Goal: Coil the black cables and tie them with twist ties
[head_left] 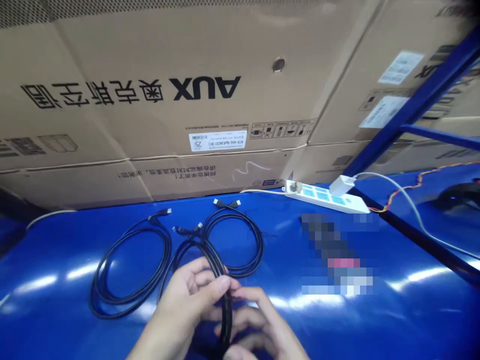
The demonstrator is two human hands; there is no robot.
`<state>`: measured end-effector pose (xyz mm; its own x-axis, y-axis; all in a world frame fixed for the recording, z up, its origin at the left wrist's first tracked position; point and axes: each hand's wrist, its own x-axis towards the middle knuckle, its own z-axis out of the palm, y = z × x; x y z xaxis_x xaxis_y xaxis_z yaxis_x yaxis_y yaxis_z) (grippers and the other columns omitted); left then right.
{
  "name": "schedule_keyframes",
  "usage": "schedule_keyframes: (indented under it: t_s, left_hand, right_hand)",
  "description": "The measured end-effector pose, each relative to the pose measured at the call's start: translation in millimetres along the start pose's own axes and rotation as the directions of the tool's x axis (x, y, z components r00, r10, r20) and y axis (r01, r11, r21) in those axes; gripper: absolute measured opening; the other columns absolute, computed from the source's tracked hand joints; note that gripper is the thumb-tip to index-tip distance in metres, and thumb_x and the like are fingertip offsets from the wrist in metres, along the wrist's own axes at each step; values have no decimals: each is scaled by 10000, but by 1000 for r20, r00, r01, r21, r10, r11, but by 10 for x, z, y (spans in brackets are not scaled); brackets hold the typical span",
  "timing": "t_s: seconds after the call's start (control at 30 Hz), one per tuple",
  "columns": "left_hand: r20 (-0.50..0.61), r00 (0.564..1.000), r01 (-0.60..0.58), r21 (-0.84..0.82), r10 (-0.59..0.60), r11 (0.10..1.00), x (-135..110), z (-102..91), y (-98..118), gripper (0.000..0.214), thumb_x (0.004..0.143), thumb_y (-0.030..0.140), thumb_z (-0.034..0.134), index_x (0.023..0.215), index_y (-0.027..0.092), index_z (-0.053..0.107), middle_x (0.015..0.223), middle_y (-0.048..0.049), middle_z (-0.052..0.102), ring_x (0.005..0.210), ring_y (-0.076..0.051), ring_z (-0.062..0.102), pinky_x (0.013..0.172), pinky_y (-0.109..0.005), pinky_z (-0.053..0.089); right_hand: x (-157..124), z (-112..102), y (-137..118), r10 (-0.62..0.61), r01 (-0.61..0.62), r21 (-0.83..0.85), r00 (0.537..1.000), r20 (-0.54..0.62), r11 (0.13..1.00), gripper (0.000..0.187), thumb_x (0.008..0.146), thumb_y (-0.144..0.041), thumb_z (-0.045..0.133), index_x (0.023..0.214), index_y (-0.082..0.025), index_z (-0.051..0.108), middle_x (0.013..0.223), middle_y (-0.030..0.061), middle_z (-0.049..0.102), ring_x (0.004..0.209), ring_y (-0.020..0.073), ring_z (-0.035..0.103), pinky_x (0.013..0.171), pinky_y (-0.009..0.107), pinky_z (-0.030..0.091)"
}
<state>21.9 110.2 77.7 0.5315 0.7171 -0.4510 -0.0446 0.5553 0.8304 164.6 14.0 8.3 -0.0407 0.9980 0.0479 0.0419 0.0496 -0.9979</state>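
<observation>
Hands (189, 297) around bunched black cable (227, 320); two more coils (167, 245) on blue tabletop (52, 260).

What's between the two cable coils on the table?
In the head view, the held cable and two plugs show between the left coil and right coil; the left hand grips that cable.

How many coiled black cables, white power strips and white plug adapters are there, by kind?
Coiled black cables, laid down: 2
Coiled black cable, in left hand and right hand: 1
White power strip: 1
White plug adapter: 1
Total: 5
</observation>
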Motion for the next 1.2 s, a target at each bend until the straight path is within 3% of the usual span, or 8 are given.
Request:
schedule_keyframes:
  t_s: [0.1, 0.3, 0.47, 0.57, 0.7, 0.83, 0.93, 1.2]
  left_hand:
    - [78, 995, 61, -18, -60, 998, 170, 35, -92, 337, 761, 397, 854, 958, 171, 701, 853, -41, 716, 776, -185, 698, 647, -279, 584]
    - [76, 995, 49, 107, -57, 993, 390, -16, -74, 314, 803, 324, 822, 1049, 173, 699, 1019, -52, 714, 911, -160, 665, 707, -227, 550]
    - [54, 997, 42, 101, -47, 994, 510, -77, -76, 304, 806, 342, 821, 1009, 175, 667, 946, -27, 698, 852, -154, 669, 644, -225, 541]
    - [64, 997, 34, 64, -38, 997, 563, -126, -159, 354, 777, 363, 849, 1009, 177, 658, 899, -7, 695, 804, -138, 674, 680, -231, 545]
    - [26, 998, 50, 35, -51, 998, 608, -185, -254, 385, 743, 351, 878, 1020, 193, 663, 901, 6, 691, 761, -119, 664, 645, -204, 516]
    - [-3, 999, 52, 50, -52, 997, 619, -201, -272, 343, 747, 338, 869, 986, 193, 669, 852, 19, 681, 778, -122, 658, 646, -196, 509]
    - [14, 998, 55, 61, -56, 997, 621, -192, -249, 294, 759, 311, 853, 955, 197, 665, 852, 24, 690, 778, -117, 651, 649, -195, 511]
    - [54, 996, 70, 65, -74, 995, 630, -195, -222, 223, 785, 268, 815, 940, 200, 670, 847, 24, 721, 750, -117, 658, 686, -224, 531]
  right_hand:
    - [8, -384, -85, 43, -51, -237, 998, -39, 970, 238, 930, -394, 673, 1121, -257, 638, 955, 60, 749, 787, 182, 732, 676, 253, 608]
    - [322, -891, -244, -43, 100, -486, 991, 127, 868, 165, 919, -286, 731, 1078, -247, 720, 962, 32, 755, 749, 171, 689, 696, 274, 563]
    - [685, -917, -172, -124, 258, -508, 951, 283, 822, 118, 898, -235, 761, 1009, -215, 727, 911, 22, 753, 763, 168, 695, 708, 263, 545]
    - [749, -917, -62, -255, 388, -513, 916, 311, 766, 65, 965, -245, 678, 995, -208, 722, 934, 42, 755, 817, 171, 704, 736, 264, 549]
    - [712, -949, -2, -438, 566, -605, 822, 364, 560, 171, 1026, -211, 567, 1092, -230, 723, 931, 48, 766, 799, 163, 699, 685, 262, 531]
    - [720, -960, -87, -468, 655, -647, 746, 473, 391, 228, 1021, -190, 550, 1011, -282, 759, 872, 4, 793, 702, 150, 692, 594, 265, 498]
    - [757, -963, -133, -502, 717, -640, 675, 541, 275, 224, 1009, -149, 558, 960, -227, 762, 828, 17, 799, 685, 164, 701, 551, 291, 483]
    - [760, -963, -92, -491, 705, -681, 673, 553, 199, 165, 1002, -199, 615, 920, -202, 758, 820, 38, 801, 679, 173, 705, 523, 300, 485]
